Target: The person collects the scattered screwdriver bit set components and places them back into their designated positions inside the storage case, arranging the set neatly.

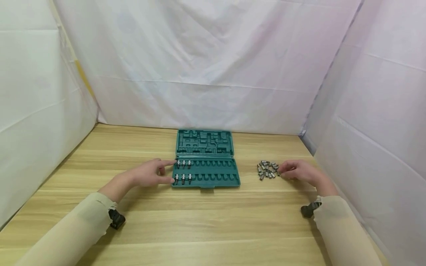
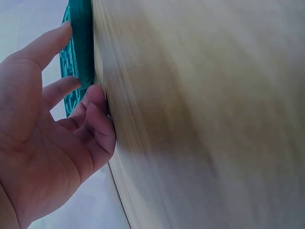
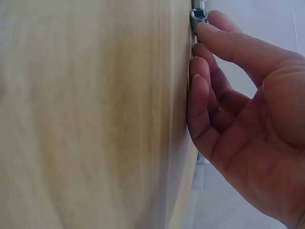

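Note:
An open green plastic case (image 1: 213,171) lies on the table, its lid folded back. Three bit sockets (image 1: 183,164) sit in its upper row at the left end, and three more (image 1: 183,178) in the lower row. My left hand (image 1: 146,174) touches the case's left side with index finger and thumb spread apart; its other fingers are curled in beneath, holding nothing. At the right edge of a loose pile of bit sockets (image 1: 266,170), my right hand (image 1: 299,171) pinches one bit socket (image 3: 198,15), its square hole facing the right wrist camera.
Slots (image 1: 216,177) without bits run along the right part of both rows. The wooden table (image 1: 206,221) ends at white cloth walls (image 1: 199,66) behind and on both sides. A black strap device (image 1: 116,218) is worn at each wrist.

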### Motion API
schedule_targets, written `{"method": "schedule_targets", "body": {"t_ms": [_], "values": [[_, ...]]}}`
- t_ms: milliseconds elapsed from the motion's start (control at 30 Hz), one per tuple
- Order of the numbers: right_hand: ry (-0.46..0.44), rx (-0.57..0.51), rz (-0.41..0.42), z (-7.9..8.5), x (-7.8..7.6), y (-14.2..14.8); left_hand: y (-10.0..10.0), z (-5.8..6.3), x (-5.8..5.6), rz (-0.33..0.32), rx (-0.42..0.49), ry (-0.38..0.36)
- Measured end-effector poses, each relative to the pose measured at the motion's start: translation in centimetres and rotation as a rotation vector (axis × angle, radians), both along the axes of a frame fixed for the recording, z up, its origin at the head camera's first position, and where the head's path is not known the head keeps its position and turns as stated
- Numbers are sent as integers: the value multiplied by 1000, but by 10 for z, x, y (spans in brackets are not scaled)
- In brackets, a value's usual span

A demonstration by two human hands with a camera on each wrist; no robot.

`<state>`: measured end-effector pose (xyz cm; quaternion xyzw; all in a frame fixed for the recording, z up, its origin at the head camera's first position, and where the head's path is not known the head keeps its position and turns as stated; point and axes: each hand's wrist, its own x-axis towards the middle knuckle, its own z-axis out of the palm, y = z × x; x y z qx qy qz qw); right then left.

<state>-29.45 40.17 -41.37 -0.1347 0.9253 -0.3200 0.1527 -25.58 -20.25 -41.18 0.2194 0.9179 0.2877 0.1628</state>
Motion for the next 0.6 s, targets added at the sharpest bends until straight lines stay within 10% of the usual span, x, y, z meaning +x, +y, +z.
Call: {"method": "schedule_targets", "body": {"t_ms": [600], "values": [[-4,75,19,3,-2,-2,1,1,0,-1,16,-42]]}}
